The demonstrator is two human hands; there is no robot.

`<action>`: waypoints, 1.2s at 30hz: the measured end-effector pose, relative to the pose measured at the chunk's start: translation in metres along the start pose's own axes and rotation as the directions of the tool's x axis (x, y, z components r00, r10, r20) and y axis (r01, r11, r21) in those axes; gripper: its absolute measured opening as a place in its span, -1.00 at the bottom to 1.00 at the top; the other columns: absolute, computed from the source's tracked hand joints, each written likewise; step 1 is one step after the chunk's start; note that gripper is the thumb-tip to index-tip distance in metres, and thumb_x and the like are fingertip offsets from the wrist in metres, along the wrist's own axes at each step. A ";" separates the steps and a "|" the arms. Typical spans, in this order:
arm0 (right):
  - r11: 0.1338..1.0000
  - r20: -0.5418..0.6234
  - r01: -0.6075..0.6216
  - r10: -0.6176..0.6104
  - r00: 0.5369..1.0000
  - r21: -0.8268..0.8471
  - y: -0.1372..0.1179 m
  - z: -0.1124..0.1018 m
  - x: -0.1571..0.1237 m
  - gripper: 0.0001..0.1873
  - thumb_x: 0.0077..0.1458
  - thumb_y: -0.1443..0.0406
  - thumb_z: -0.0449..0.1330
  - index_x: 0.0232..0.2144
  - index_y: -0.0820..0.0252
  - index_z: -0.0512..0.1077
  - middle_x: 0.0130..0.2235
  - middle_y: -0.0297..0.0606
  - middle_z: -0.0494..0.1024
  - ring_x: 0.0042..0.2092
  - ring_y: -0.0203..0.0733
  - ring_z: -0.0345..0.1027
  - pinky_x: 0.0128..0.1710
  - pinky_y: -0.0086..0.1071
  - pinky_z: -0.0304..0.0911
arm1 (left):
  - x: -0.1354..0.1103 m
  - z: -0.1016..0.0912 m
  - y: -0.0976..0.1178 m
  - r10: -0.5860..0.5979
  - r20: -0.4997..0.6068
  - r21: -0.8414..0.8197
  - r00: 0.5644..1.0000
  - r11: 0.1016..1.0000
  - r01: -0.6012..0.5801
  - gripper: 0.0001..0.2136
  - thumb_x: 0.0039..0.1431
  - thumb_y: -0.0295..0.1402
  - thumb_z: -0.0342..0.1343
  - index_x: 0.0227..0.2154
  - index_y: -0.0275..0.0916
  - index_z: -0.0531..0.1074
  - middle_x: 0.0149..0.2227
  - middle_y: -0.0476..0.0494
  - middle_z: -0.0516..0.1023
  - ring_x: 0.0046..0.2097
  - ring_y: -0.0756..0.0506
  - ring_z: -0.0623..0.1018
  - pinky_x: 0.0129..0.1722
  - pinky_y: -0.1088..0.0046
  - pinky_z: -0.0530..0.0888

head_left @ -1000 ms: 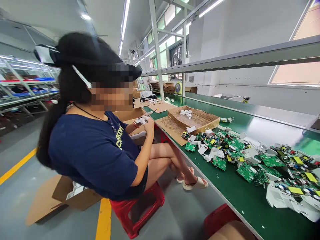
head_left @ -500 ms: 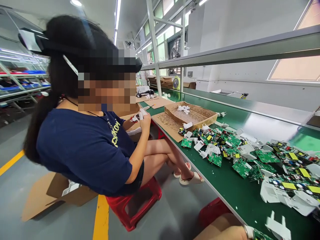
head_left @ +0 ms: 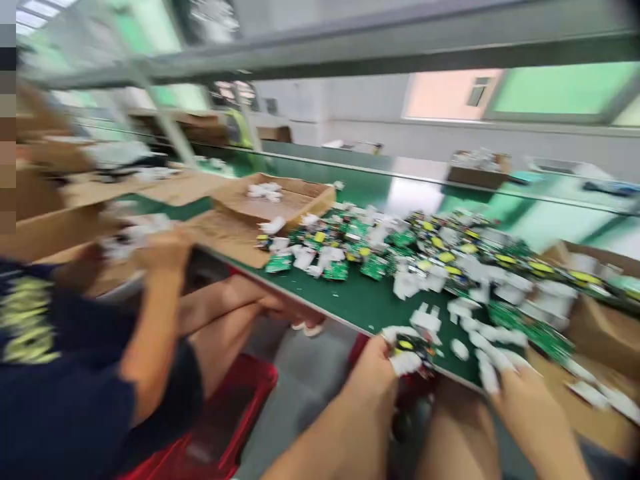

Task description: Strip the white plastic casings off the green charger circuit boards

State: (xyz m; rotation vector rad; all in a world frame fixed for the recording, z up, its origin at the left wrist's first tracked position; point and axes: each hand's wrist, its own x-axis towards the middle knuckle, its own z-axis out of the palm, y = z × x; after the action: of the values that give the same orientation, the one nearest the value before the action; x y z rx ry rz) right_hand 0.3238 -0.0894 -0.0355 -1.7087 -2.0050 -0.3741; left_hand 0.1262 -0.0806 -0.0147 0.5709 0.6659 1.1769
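The picture is smeared by motion. My left hand (head_left: 383, 363), with white-covered fingertips, is closed round a small circuit board with a yellow part (head_left: 413, 347) at the near edge of the green bench (head_left: 360, 303). My right hand (head_left: 515, 387) sits just to the right, white-tipped fingers pointing toward the same piece; its grip is too blurred to read. A white plug housing (head_left: 425, 319) lies on the bench just beyond my left hand. A heap of green circuit boards and white housings (head_left: 440, 257) covers the bench farther back.
A co-worker in a dark blue shirt (head_left: 60, 373) sits at the left on a red stool (head_left: 235, 407), hands (head_left: 160, 250) raised holding white parts. A shallow cardboard tray (head_left: 280, 200) stands on the bench behind. Cardboard boxes (head_left: 595, 320) are at the right.
The view has swung right and down, away from the co-worker and onto the bench. Both my hands have come into view at the bench edge, the left one holding a small board.
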 end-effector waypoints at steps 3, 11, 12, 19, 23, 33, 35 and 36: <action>0.996 0.156 0.023 -0.008 0.988 -0.090 -0.003 -0.009 -0.004 -0.67 0.02 0.34 0.08 -0.11 0.33 0.35 -0.27 -0.04 0.38 -0.28 -0.04 0.28 -0.26 -0.22 0.28 | 0.006 0.010 0.003 -0.158 -0.077 -0.064 0.984 0.986 0.154 -0.56 -0.54 -0.30 0.39 -0.46 -0.29 0.42 -0.44 -0.04 0.49 -0.42 0.00 0.47 -0.40 0.49 0.44; 0.987 0.050 -0.044 0.053 0.997 -0.157 0.005 -0.004 0.002 -0.82 0.02 0.27 0.16 -0.34 0.25 0.48 -0.35 -0.09 0.38 -0.33 -0.09 0.26 -0.40 -0.34 0.26 | 0.009 0.017 -0.003 -0.214 -0.105 -0.051 0.971 0.976 0.210 -0.58 -0.49 -0.31 0.38 -0.45 -0.31 0.41 -0.42 -0.03 0.50 -0.42 0.00 0.50 -0.47 0.55 0.45; 0.986 -0.001 -0.019 0.019 1.000 -0.165 0.005 -0.004 0.000 -0.81 0.04 0.27 0.14 -0.30 0.24 0.48 -0.36 -0.10 0.39 -0.34 -0.11 0.27 -0.41 -0.36 0.26 | 0.010 0.018 -0.004 -0.198 -0.109 -0.031 0.974 0.980 0.196 -0.58 -0.48 -0.31 0.37 -0.44 -0.31 0.41 -0.41 -0.04 0.50 -0.42 -0.01 0.50 -0.47 0.55 0.45; 0.957 0.209 0.074 -0.015 0.978 -0.280 -0.012 -0.013 0.002 -0.89 -0.03 0.45 0.14 -0.46 0.26 0.48 -0.47 -0.13 0.41 -0.43 -0.15 0.29 -0.58 -0.44 0.19 | 0.022 0.031 -0.010 -0.103 -0.148 0.056 0.984 0.992 0.112 -0.51 -0.49 -0.28 0.36 -0.39 -0.33 0.36 -0.41 -0.03 0.49 -0.42 0.03 0.48 -0.50 0.57 0.43; 0.978 0.314 0.082 -0.019 0.949 -0.190 -0.010 -0.026 -0.004 -0.87 -0.03 0.46 0.11 -0.49 0.28 0.46 -0.47 -0.13 0.44 -0.42 -0.13 0.33 -0.48 -0.39 0.29 | 0.023 0.033 -0.014 -0.125 -0.117 0.108 0.985 0.984 0.138 -0.46 -0.47 -0.24 0.34 -0.33 -0.32 0.32 -0.39 -0.05 0.49 -0.42 0.03 0.48 -0.49 0.59 0.41; 0.871 -0.187 -0.028 0.136 0.973 0.490 -0.044 -0.049 0.018 -0.78 0.13 0.27 0.02 -0.21 0.22 0.37 -0.33 -0.21 0.45 -0.35 -0.25 0.36 -0.38 -0.44 0.33 | 0.015 0.032 -0.020 0.071 0.053 0.560 0.996 0.824 -0.088 -0.54 -0.17 -0.34 0.17 -0.13 -0.27 0.25 -0.12 -0.18 0.44 -0.10 -0.08 0.43 -0.08 0.42 0.36; 0.862 -0.157 -0.057 0.157 0.975 0.503 -0.054 -0.044 0.024 -0.79 0.13 0.27 0.01 -0.26 0.22 0.39 -0.39 -0.22 0.45 -0.39 -0.22 0.34 -0.41 -0.39 0.33 | 0.013 0.032 -0.018 0.130 0.085 0.650 0.988 0.744 -0.154 -0.53 -0.10 -0.36 0.11 -0.05 -0.22 0.21 -0.07 -0.18 0.41 -0.04 -0.10 0.40 -0.03 0.38 0.33; 0.872 -0.149 -0.063 0.153 0.977 0.485 -0.057 -0.042 0.025 -0.78 0.14 0.26 -0.01 -0.28 0.21 0.40 -0.39 -0.20 0.45 -0.37 -0.18 0.34 -0.40 -0.35 0.34 | 0.013 0.031 -0.017 0.159 0.106 0.694 0.982 0.696 -0.187 -0.55 -0.08 -0.37 0.08 -0.05 -0.22 0.23 -0.07 -0.18 0.41 -0.03 -0.11 0.39 -0.01 0.36 0.31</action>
State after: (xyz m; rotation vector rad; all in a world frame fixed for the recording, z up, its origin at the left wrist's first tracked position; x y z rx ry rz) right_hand 0.2731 -0.0993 0.0184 -1.4055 -1.6802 0.0131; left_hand 0.1635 -0.0747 -0.0080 1.3301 1.0570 1.0562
